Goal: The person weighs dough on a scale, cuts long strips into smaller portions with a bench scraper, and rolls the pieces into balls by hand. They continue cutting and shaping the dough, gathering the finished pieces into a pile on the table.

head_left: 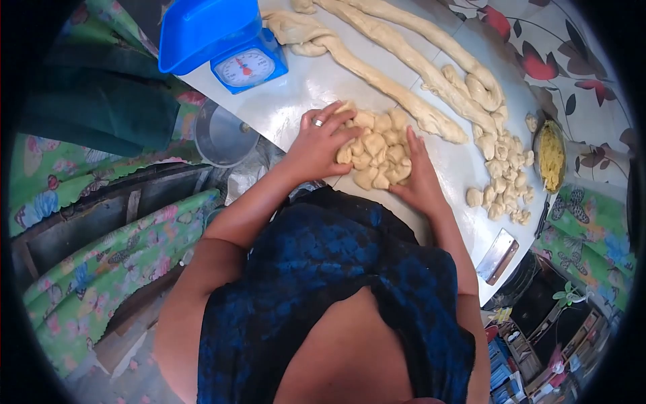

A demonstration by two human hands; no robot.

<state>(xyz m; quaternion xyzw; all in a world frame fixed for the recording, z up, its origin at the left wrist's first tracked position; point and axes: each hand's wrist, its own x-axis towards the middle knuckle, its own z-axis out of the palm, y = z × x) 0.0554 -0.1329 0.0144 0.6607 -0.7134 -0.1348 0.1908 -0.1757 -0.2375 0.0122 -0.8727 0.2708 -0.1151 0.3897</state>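
Note:
A cluster of pale dough pieces (373, 148) lies on the table between my two hands. My left hand (326, 140), with a ring on one finger, cups the cluster's left side, its fingers spread over the edge pieces. Along the right side rests my right hand (424, 176), fingers stretched out and thumb by the near edge. Both hands touch the dough; neither closes round a single piece. Beyond the cluster, a long dough rope (377, 81) runs diagonally towards the right.
A blue kitchen scale (247, 67) with a tray stands at the back left. More dough chunks (501, 175) lie on the right, beside a pan of yellow food (552, 158). A metal dough scraper (498, 256) sits near the right edge. A bucket (225, 135) stands left of the table.

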